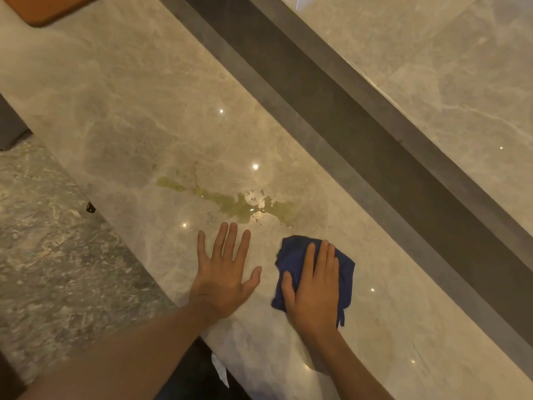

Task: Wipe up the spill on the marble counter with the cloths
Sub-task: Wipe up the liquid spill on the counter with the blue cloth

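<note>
A yellow-green spill (230, 204) lies in a streak across the glossy beige marble counter (129, 116). Just below and right of it, a dark blue cloth (297, 252) lies bunched on the counter. My right hand (315, 287) presses flat on top of the cloth, fingers pointing toward the spill. My left hand (223, 272) rests flat on the bare marble to the left of the cloth, fingers spread, holding nothing. Its fingertips stop a short way below the spill.
A dark recessed channel (331, 116) runs diagonally behind the counter, with a higher marble ledge (432, 62) beyond. An orange-brown board (49, 10) sits at the far top left. The counter's near edge drops to a speckled stone floor (43, 241) on the left.
</note>
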